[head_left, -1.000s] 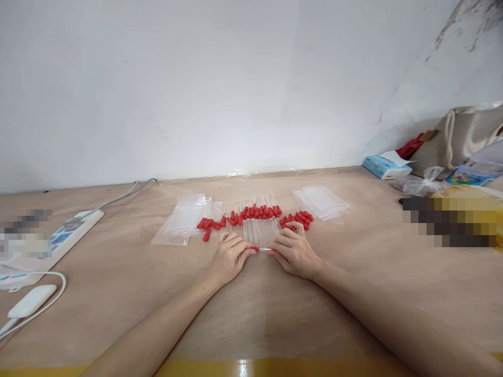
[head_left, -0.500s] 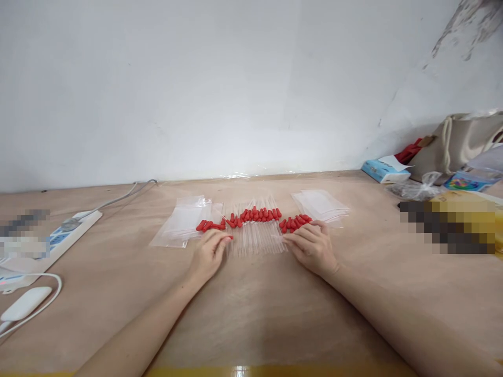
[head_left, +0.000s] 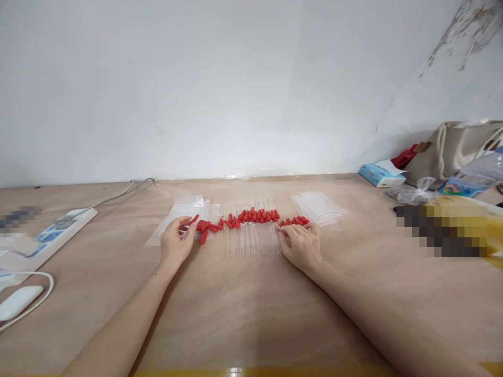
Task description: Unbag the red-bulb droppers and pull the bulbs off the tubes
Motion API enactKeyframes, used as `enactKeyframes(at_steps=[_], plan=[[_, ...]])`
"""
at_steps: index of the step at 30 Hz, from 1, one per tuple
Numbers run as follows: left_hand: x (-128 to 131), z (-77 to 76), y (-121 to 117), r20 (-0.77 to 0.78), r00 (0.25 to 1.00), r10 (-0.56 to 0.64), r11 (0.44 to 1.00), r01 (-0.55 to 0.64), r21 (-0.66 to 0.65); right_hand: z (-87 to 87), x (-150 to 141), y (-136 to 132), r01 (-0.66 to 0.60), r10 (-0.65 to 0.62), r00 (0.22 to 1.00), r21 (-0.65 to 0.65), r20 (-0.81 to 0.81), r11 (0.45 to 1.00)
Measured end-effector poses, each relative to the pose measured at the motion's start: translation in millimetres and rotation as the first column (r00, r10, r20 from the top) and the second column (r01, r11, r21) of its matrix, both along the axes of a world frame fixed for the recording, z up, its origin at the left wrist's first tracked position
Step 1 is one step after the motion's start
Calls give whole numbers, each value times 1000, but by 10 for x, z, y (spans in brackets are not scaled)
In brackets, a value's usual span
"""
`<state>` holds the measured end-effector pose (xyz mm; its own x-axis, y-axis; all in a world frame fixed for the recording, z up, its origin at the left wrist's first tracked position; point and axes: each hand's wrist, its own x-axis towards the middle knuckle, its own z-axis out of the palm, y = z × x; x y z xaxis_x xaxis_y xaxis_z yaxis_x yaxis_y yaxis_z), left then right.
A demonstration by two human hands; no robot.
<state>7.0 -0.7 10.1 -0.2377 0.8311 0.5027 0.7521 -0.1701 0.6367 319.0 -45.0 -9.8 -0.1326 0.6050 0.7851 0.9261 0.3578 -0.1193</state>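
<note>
A row of thin clear glass dropper tubes [head_left: 251,242] lies side by side in the middle of the table, several topped with red rubber bulbs [head_left: 259,215]. At the left end of the row, my left hand [head_left: 177,242] has thumb and fingers closed around a red rubber bulb [head_left: 194,220]. Just right of that hand, more loose bulbs [head_left: 208,226] lie in a small heap, with a single bulb [head_left: 203,238] nearer to me. My right hand [head_left: 302,245] pinches the end of a clear tube [head_left: 277,225] at the row's right edge, partly covering other red bulbs [head_left: 301,220].
Clear plastic bags lie in a left stack [head_left: 165,222] and a right stack [head_left: 318,208]. At the left are a power strip [head_left: 70,230] and a white charger [head_left: 19,302] with cables. A tissue pack [head_left: 381,174], a grey bag [head_left: 463,149] and yellow packaging [head_left: 463,209] stand at the right.
My left hand has moved left, from the tubes to the loose bulbs' far side. One bulb now lies apart, nearer to me. My right hand has shifted slightly left.
</note>
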Motion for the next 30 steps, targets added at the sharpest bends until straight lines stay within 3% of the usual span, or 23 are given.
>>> enactKeyframes(at_steps=[13, 24, 30], plan=[[14, -32, 20, -10, 1000, -6, 996, 5, -91, 11, -15, -41, -82, 98, 991, -163, 94, 983], [34, 0, 21, -102, 993, -63, 996, 57, -61, 18, -9, -66, -79, 91, 992, -141, 82, 987], [232, 165, 64, -358, 932, -52, 998, 65, 23, -5, 20, -55, -69, 76, 996, -133, 50, 989]])
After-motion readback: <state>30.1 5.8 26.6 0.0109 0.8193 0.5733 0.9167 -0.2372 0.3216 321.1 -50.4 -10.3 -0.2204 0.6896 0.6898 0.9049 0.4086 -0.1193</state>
